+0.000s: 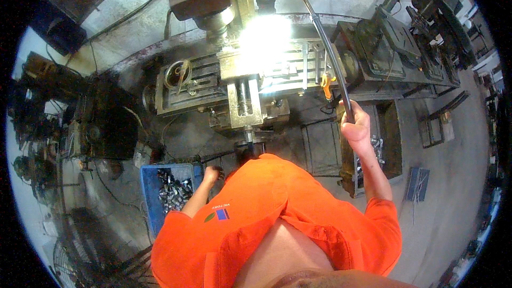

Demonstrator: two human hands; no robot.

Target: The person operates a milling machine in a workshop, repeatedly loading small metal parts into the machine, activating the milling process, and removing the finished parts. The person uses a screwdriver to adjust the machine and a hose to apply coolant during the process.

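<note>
The right hand (356,128) grips a black rod (328,50) whose length slants away leftward; whether the left hand (213,174) is closed, I cannot tell.

black rod (330,56), orange shirt (266,194), blue bin (151,194)

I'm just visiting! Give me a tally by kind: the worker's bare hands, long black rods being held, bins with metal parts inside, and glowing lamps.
Bare hands: 2 (left hand, right hand)
Held rods: 1 (black rod)
Bins: 2 (blue bin, dark bin)
Lamps: 1 (glowing lamp)
Total: 6
</note>
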